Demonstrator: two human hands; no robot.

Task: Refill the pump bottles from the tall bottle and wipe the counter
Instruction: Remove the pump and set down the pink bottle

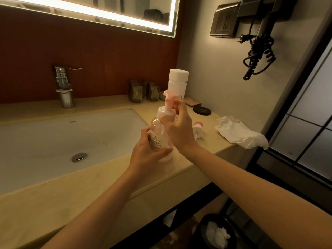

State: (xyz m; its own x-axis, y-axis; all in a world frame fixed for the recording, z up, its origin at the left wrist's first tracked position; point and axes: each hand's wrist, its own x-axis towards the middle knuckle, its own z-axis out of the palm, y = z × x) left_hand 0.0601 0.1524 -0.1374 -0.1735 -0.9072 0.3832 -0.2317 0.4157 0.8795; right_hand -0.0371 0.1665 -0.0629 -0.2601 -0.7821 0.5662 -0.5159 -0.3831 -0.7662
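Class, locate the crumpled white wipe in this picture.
In the head view, the white wipe lies on the counter at its right end, beside the wall, just right of the loose pump head.

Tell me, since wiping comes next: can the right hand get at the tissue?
Likely yes, once freed: the right hand grips the pump, but the tissue lies open on the counter to its right, nothing covering it.

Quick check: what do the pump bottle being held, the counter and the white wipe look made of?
Pump bottle: probably clear glossy plastic; the pinkish body is see-through, with highlights. Counter: polished beige stone or a stone-look slab; mottled surface, soft sheen. Wipe: thin white paper or nonwoven cloth, matte and crumpled; cannot tell which.
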